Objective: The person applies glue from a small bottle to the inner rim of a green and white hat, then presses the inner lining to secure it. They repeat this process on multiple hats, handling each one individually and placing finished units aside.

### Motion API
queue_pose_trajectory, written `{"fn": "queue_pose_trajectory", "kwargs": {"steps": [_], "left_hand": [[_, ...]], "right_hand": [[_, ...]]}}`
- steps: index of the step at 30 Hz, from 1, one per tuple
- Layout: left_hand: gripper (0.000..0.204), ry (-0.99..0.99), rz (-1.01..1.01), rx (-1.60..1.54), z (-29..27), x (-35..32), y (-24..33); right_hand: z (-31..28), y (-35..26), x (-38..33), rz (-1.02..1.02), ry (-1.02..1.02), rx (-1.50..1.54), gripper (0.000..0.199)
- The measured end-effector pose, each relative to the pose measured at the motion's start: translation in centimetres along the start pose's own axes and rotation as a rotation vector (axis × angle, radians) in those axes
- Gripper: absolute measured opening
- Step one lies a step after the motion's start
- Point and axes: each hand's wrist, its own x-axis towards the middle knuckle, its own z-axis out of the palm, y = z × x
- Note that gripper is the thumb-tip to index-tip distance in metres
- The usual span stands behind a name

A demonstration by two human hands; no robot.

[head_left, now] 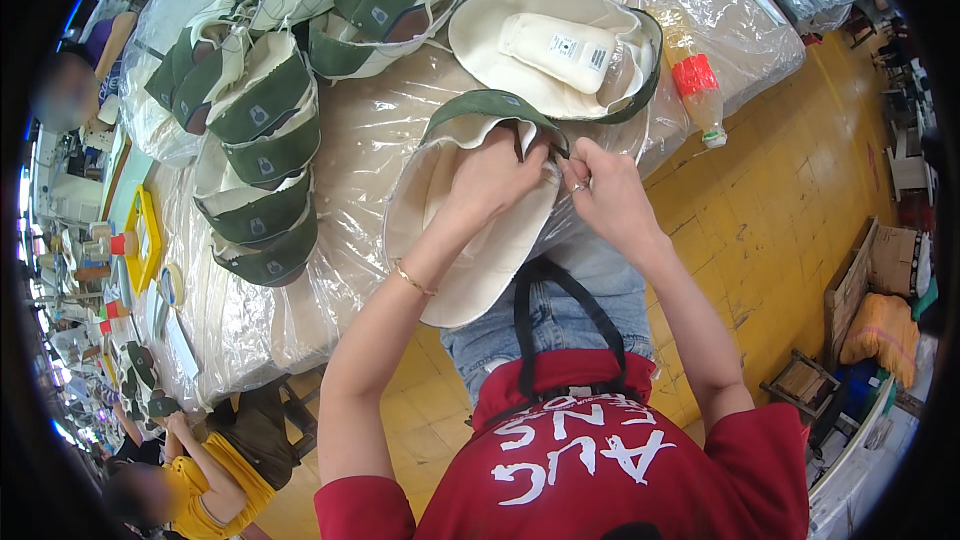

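A cream-lined, green-edged cloth pouch (480,255) lies tilted at the table's near edge, its mouth facing up. My left hand (505,172) reaches into it, fingers curled against the green rim and partly hidden by it. My right hand (603,185), with a ring on it, pinches at the rim's right end. A narrow dark strip (519,144) shows by the left fingers; what it is I cannot make out. Just beyond lies a second cream-lined pouch (480,45), holding a cream padded piece with a printed label (560,52).
Several green-and-cream pouches (262,165) stand nested at the left and back of the plastic-covered table (345,155). A red-labelled plastic bottle (700,90) lies at the right edge. A yellow tray (146,240) is farther left. A person in yellow (225,475) sits lower left.
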Motion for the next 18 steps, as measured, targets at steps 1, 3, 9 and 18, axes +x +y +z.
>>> {"fn": "queue_pose_trajectory", "kwargs": {"steps": [1, 3, 9, 18], "left_hand": [[0.061, 0.004, 0.017, 0.008, 0.1, 0.0, -0.1], [0.057, -0.020, 0.041, 0.026, -0.1, 0.2, -0.5], [0.046, -0.010, 0.074, 0.047, 0.0, 0.6, -1.0], [0.042, 0.010, 0.083, 0.043, 1.0, 0.6, -1.3]], "right_hand": [[0.1, -0.2, -0.1, 0.004, 0.013, -0.003, 0.022], [0.4, -0.4, 0.0, 0.007, 0.039, -0.015, 0.023], [0.9, -0.8, 0.6, 0.008, 0.033, -0.097, 0.021], [1.1, -0.7, 0.9, 0.081, -0.060, -0.225, 0.007]]}}
